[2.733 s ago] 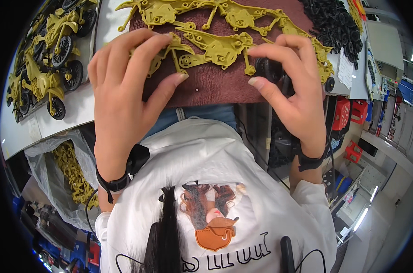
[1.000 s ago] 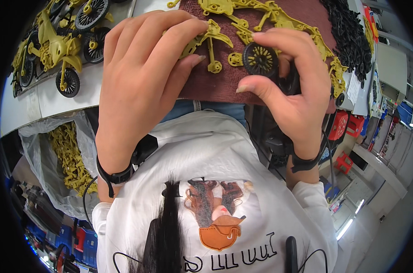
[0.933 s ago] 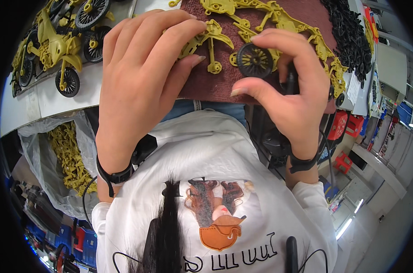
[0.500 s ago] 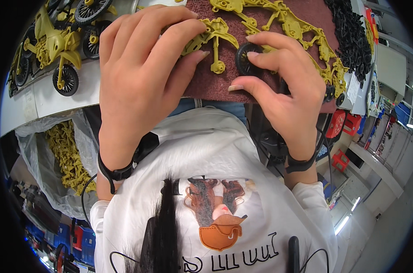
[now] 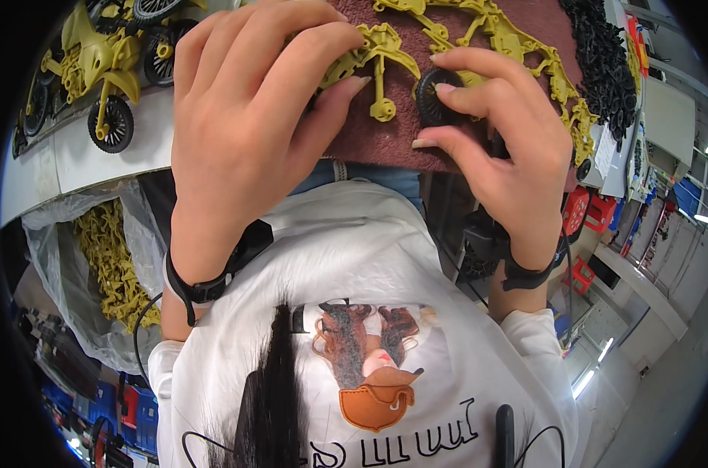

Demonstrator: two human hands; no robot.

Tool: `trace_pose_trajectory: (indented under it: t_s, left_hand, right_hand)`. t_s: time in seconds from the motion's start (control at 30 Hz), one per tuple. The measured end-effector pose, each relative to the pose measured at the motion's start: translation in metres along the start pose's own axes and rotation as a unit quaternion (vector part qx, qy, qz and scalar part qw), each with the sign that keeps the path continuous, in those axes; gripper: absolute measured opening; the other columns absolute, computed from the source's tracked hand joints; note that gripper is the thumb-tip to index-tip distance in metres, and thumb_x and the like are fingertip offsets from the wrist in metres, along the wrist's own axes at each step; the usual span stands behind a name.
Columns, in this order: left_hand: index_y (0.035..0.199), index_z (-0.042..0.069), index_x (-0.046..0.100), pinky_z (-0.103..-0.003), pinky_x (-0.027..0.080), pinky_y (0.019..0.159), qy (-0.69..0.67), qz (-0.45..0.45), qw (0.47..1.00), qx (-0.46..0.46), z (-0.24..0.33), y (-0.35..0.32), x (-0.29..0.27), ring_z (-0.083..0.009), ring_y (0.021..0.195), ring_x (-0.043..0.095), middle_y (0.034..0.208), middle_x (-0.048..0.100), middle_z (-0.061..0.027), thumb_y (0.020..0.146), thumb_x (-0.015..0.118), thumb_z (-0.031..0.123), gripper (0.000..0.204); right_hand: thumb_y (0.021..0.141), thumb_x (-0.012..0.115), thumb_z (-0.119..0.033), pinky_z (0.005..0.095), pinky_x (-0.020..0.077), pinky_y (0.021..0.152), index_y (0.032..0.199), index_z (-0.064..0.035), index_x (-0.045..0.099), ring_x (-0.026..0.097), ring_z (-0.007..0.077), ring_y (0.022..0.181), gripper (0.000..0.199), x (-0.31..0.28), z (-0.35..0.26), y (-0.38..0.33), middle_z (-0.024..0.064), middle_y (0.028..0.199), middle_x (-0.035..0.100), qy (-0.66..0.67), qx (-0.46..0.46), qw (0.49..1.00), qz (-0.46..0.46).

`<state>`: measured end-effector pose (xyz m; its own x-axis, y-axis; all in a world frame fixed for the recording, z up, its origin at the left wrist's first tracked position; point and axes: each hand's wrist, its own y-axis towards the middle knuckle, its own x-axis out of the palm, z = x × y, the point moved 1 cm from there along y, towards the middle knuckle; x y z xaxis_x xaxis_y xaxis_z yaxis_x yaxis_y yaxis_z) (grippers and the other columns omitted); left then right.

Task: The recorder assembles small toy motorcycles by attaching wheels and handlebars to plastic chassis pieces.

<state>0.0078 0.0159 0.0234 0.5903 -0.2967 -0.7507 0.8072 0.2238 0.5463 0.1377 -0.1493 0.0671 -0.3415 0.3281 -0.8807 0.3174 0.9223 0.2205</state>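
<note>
My left hand (image 5: 252, 117) grips a yellow plastic toy motorcycle frame (image 5: 377, 58) and presses it onto a dark red cloth (image 5: 385, 136) at the table edge. My right hand (image 5: 502, 148) pinches a small black toy wheel (image 5: 430, 92) between thumb and fingers, right beside the frame's lower stub. Both wrists wear black bands.
Assembled yellow toy motorcycles (image 5: 108, 62) with black wheels stand on the white table at the left. More yellow frames (image 5: 518, 43) lie across the cloth, a heap of black wheels (image 5: 603, 62) at the right. A plastic bag of yellow parts (image 5: 108, 257) hangs lower left.
My right hand has brought the black wheel from the right toward the frame and turned it, fingers now closed around it. My left hand keeps its hold on the frame.
</note>
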Motion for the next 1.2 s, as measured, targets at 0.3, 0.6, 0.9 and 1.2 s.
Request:
trace_pose_trajectory:
  t_s: [0.3,0.6,0.9,1.2]
  left_hand:
    - [0.106,0.01,0.064,-0.035,0.038,0.089,-0.022,0.017,0.999,0.016,-0.002,-0.001,-0.001,-0.0226,0.099,0.059,0.108,0.065,-0.0034,0.071,0.076,0.015,0.037]
    - [0.107,0.011,0.064,-0.034,0.037,0.091,0.005,-0.022,1.0,-0.007,0.002,0.002,-0.001,-0.0226,0.101,0.058,0.11,0.064,-0.0027,0.072,0.075,0.021,0.038]
    - [0.104,0.001,0.063,-0.039,0.044,0.089,-0.054,0.107,0.99,0.074,-0.014,-0.025,-0.013,-0.0302,0.099,0.06,0.104,0.065,-0.013,0.083,0.064,0.007,0.022]
    - [0.102,-0.002,0.06,-0.038,0.048,0.083,-0.041,0.122,0.99,0.051,-0.024,-0.047,-0.017,-0.0306,0.089,0.062,0.097,0.064,-0.0163,0.084,0.059,-0.002,0.017]
  right_hand:
    - [0.06,0.083,-0.005,0.0229,0.043,0.056,0.09,-0.0015,0.066,0.059,0.0147,0.078,0.035,0.009,0.004,-0.002,0.009,0.107,0.067,0.021,0.005,1.0,0.017]
    - [0.073,0.065,-0.004,0.0223,0.0313,0.072,0.098,-0.0022,0.056,0.039,0.0123,0.077,0.027,-0.014,-0.006,-0.008,0.0053,0.097,0.049,0.19,0.099,0.977,0.023]
    - [0.076,0.063,0.004,0.03,0.0362,0.096,0.107,0.0007,0.05,0.052,0.0204,0.102,0.035,0.006,-0.01,0.003,0.012,0.107,0.053,0.275,0.084,0.957,0.034]
    - [0.073,0.075,0.002,0.0217,0.0449,0.076,0.098,0.001,0.062,0.059,0.0107,0.081,0.028,0.009,-0.024,0.011,0.0052,0.093,0.063,0.233,0.166,0.953,0.101]
